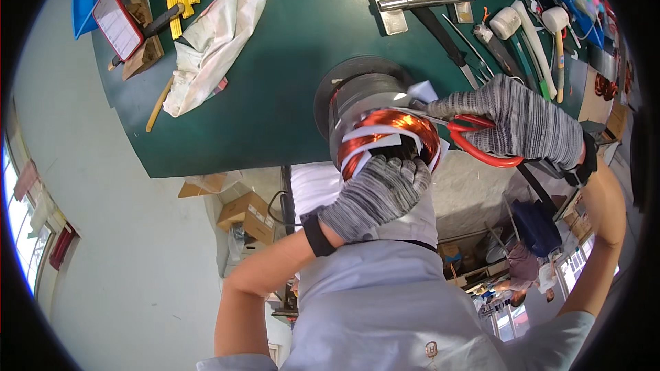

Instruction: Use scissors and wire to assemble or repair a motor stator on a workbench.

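A striped-gloved left hand [381, 189] rests fingers together at the lower rim of a copper wire coil [409, 122], centre of the frame; its fingertips are hidden, so whether they clamp cannot be told; white strips [377, 145] cross the coil, set in a round metal casing [368, 94]; right of centre, the right hand [522, 124] has its fingers clamped on red-handled scissors [489, 159]; careful work likely means a steady coil, small snips and blades clear of the copper; beyond, mallets [506, 24] lie upper right on a green table [289, 96].
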Demonstrator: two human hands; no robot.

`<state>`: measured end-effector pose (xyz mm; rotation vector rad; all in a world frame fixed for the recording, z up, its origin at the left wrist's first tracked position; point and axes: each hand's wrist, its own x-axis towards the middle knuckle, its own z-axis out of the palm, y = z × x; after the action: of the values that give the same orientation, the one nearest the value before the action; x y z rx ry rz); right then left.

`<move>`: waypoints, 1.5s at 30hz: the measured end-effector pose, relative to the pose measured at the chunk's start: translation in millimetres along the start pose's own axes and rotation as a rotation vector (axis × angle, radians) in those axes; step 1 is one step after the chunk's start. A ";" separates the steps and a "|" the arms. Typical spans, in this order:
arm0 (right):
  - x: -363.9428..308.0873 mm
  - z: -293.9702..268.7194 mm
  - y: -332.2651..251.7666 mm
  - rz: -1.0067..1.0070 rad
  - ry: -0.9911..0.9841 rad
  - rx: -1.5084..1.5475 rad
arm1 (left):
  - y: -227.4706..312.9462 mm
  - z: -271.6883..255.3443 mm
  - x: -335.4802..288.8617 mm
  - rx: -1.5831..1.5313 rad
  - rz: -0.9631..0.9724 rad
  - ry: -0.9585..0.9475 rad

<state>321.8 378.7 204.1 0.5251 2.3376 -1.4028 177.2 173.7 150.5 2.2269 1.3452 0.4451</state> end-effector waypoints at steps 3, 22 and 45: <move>-35.7 25.2 -14.8 0.156 0.179 0.020 | -5.8 -7.2 5.7 0.023 0.223 0.005; -56.3 190.7 -112.8 0.642 0.855 0.117 | 25.1 7.2 0.6 -0.069 -0.314 0.298; -23.9 49.0 -52.3 0.080 0.315 -0.333 | 11.4 16.3 -13.4 -0.008 -0.223 0.216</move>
<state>322.6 309.2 233.6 0.7737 2.6897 -0.9189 187.7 153.3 143.3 2.0364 1.6776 0.6202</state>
